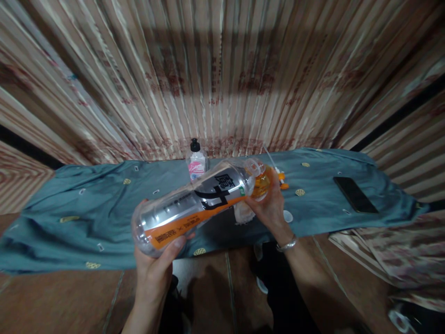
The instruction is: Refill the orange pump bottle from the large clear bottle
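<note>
Our left hand grips the base of the big bottle, which slants between our hands, its mouth toward our right hand; that hand is curled around an amber container just beside the mouth; if those 2 drift apart or tip, any liquid could spill onto the surface below our hands; squeezing could dent the thin wall; the bottle is clear, glossy plastic, rounded at the base; the covering cloth looks soft and wrinkled.
</note>
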A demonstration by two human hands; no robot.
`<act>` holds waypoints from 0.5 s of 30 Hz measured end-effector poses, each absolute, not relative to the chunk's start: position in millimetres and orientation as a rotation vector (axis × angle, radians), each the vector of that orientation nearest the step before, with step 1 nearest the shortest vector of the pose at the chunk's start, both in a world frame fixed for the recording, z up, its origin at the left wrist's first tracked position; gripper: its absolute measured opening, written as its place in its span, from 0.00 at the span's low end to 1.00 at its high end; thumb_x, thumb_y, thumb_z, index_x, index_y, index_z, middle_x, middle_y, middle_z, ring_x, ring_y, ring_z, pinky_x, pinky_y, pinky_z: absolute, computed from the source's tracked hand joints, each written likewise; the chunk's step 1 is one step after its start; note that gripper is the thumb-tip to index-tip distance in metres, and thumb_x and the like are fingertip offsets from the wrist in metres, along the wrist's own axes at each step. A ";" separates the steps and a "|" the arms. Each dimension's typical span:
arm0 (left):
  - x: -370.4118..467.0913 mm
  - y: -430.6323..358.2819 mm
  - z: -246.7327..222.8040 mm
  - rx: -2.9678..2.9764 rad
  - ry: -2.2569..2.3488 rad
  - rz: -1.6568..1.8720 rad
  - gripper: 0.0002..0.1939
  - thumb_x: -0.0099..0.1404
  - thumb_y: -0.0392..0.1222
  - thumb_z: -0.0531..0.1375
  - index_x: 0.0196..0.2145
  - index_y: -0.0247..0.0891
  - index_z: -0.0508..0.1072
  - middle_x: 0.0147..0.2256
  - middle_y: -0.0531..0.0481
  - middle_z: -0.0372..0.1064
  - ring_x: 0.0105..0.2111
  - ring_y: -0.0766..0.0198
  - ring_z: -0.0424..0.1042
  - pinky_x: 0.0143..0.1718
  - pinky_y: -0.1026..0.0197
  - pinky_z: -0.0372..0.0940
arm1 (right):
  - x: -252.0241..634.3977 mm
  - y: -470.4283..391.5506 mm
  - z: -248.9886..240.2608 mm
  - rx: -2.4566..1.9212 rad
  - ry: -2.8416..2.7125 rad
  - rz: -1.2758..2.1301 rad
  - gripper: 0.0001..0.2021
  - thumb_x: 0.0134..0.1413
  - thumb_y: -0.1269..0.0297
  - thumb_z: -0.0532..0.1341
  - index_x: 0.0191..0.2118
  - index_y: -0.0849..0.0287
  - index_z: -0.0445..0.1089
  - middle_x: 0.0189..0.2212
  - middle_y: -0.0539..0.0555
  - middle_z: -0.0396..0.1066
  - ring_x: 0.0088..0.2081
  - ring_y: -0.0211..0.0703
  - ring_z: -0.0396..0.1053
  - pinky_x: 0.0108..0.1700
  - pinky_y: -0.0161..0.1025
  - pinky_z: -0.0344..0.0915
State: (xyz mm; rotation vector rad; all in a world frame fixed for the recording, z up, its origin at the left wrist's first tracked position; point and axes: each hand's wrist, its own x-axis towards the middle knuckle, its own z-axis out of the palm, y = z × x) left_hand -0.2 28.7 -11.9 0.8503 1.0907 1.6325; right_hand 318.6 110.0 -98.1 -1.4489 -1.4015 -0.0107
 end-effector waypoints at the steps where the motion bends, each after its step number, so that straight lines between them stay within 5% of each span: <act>1: -0.1 28.6 -11.6 0.851 1.095 1.636 0.54 0.47 0.39 0.87 0.69 0.51 0.73 0.60 0.42 0.85 0.44 0.45 0.91 0.35 0.52 0.89 | 318.6 110.0 -97.7 -1.453 -1.405 -0.007 0.61 0.52 0.43 0.81 0.83 0.56 0.52 0.74 0.72 0.71 0.74 0.75 0.73 0.74 0.75 0.74; 9: 7.2 27.8 -6.2 0.840 1.078 1.649 0.51 0.50 0.36 0.87 0.68 0.52 0.75 0.61 0.44 0.84 0.44 0.47 0.90 0.36 0.53 0.89 | 318.9 110.2 -96.7 -1.456 -1.422 -0.022 0.62 0.54 0.35 0.80 0.83 0.56 0.52 0.76 0.73 0.69 0.76 0.74 0.71 0.75 0.74 0.73; 15: 7.6 30.1 -7.6 0.841 1.064 1.643 0.54 0.47 0.37 0.88 0.68 0.50 0.74 0.56 0.45 0.85 0.42 0.47 0.90 0.35 0.52 0.89 | 316.9 110.8 -94.7 -1.475 -1.377 0.016 0.61 0.52 0.41 0.81 0.82 0.56 0.53 0.73 0.72 0.71 0.74 0.75 0.72 0.74 0.75 0.73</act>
